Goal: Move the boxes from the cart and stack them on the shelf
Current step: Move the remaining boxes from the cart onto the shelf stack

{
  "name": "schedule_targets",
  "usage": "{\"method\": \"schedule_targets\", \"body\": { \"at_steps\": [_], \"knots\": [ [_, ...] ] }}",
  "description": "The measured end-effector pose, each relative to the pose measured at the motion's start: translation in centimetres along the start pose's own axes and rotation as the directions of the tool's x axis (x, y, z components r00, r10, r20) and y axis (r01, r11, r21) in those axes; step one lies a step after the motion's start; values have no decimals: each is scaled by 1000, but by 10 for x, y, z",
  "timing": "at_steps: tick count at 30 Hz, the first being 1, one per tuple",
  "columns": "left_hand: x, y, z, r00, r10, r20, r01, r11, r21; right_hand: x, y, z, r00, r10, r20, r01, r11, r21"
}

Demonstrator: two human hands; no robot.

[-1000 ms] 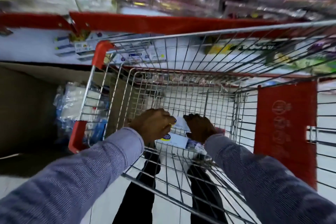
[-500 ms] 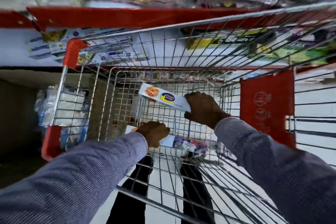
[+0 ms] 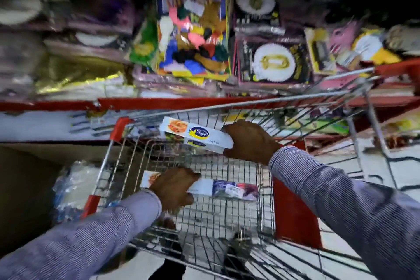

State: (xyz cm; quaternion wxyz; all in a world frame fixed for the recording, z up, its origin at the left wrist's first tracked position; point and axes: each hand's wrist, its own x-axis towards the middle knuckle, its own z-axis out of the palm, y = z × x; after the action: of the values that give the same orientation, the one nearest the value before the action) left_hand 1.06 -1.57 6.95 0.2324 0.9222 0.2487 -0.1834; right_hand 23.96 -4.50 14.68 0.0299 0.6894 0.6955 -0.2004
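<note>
My right hand (image 3: 250, 141) grips one end of a long white box (image 3: 193, 133) with a blue logo, held up near the front rim of the wire cart (image 3: 227, 107). A second box of the same kind seems to lie under it in the same grip. Lower down inside the cart, my left hand (image 3: 175, 186) is closed on another long white box (image 3: 204, 186), whose right end shows a purple picture. Behind the cart runs the red-edged shelf (image 3: 159, 103).
The shelf above the red edge is packed with colourful party packs (image 3: 193, 34) and plates (image 3: 272, 61). A lower white shelf (image 3: 45, 125) holds small boxes at the left. Plastic-wrapped goods (image 3: 72, 186) sit left of the cart. A red panel (image 3: 293, 216) covers the cart's right side.
My right hand has lifted its box from the cart floor up to the cart's front rim. My left hand stayed low on the other box. The view has tilted upward toward the shelf.
</note>
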Motion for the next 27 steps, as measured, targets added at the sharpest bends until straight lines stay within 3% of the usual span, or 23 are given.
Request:
{"method": "schedule_targets", "body": {
  "at_steps": [3, 8, 10, 16, 27],
  "knots": [
    [-35, 18, -83, 962, 1, -272, 19, 997, 74, -8, -11, -75, 997, -13, -81, 10, 999, -39],
    [-86, 54, -189, 832, 49, -553, 46, 987, 157, -31, -33, -185, 993, -33, -114, 30, 999, -26],
    [-109, 71, -241, 785, 62, -616, 82, 976, 202, -49, -46, -244, 978, -60, -199, 46, 996, -74],
    [-130, 97, -350, 668, 81, -740, 144, 961, 235, -74, -67, -353, 920, -131, -369, 77, 984, -158],
    [-117, 120, -448, 605, 58, -794, 164, 967, 195, -33, -39, -428, 891, -73, -448, -2, 986, -164]
  ]
}}
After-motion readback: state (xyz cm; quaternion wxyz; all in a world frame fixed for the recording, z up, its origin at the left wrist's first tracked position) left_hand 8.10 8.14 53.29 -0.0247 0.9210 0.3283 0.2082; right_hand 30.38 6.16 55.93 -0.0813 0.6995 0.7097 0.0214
